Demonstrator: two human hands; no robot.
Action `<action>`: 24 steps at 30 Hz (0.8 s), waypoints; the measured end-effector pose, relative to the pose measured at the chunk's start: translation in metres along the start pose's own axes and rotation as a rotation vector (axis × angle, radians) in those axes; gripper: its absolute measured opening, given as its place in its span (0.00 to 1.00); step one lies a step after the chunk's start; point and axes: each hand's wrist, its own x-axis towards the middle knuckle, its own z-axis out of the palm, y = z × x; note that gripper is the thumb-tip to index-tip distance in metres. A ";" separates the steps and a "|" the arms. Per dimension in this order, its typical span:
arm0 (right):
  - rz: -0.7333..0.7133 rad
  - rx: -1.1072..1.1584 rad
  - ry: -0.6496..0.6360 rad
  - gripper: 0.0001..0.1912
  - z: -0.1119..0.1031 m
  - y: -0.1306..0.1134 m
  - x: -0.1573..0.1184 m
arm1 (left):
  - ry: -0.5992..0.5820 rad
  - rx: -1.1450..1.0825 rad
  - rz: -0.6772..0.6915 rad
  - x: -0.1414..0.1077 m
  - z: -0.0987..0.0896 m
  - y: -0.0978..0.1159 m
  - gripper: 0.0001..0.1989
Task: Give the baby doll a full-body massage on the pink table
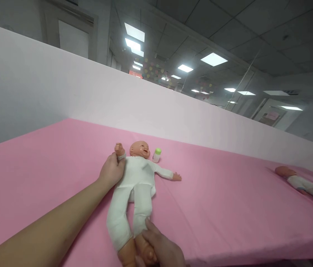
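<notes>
A baby doll (141, 170) in a white long-sleeved top and white trousers lies on its back, its head toward the wall. My left hand (112, 170) is closed round the doll's sleeved arm, just below its raised fist. Lower down, my right hand (165, 245) wraps the doll's bare lower leg and foot, with the thumb at the trouser cuff. The doll's other arm stretches out to the right on the sheet. Beside its head stands a small bottle (156, 155) with a green cap. My right hand's fingers are partly hidden and run off the bottom edge.
A pink sheet (217, 193) covers the table. Along its back runs a low white wall (159, 107), with glass above it toward the right. Another doll (297, 181), in a light top, lies at the far right. The table's front edge shows at bottom right.
</notes>
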 end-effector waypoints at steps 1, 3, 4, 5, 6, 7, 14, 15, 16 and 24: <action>-0.015 0.002 0.003 0.20 -0.003 -0.004 0.005 | -0.014 0.056 0.091 -0.005 0.002 0.005 0.21; -0.056 0.011 0.021 0.22 -0.008 -0.009 0.019 | -0.056 0.195 0.212 -0.014 0.008 0.014 0.25; -0.085 0.017 0.035 0.23 -0.012 -0.011 0.027 | -0.083 0.272 0.248 -0.018 0.011 0.017 0.27; -0.113 0.022 0.042 0.23 -0.015 -0.013 0.036 | -0.110 0.345 0.272 -0.020 0.013 0.020 0.29; -0.120 0.023 0.049 0.24 -0.019 -0.015 0.046 | -0.134 0.406 0.288 -0.022 0.015 0.022 0.30; -0.098 0.023 0.056 0.23 -0.021 -0.016 0.056 | -0.151 0.450 0.300 -0.024 0.016 0.022 0.30; 0.140 0.054 -0.067 0.22 -0.007 -0.009 0.111 | -0.203 0.458 0.317 -0.025 0.011 0.025 0.34; 0.147 0.047 -0.085 0.22 -0.001 -0.008 0.114 | -0.208 0.462 0.315 -0.026 0.010 0.025 0.35; 0.147 0.040 -0.102 0.23 0.004 -0.007 0.117 | -0.213 0.467 0.315 -0.026 0.010 0.026 0.36; 0.097 0.011 -0.048 0.23 0.003 -0.010 0.101 | -0.155 0.210 0.184 -0.019 0.012 0.015 0.32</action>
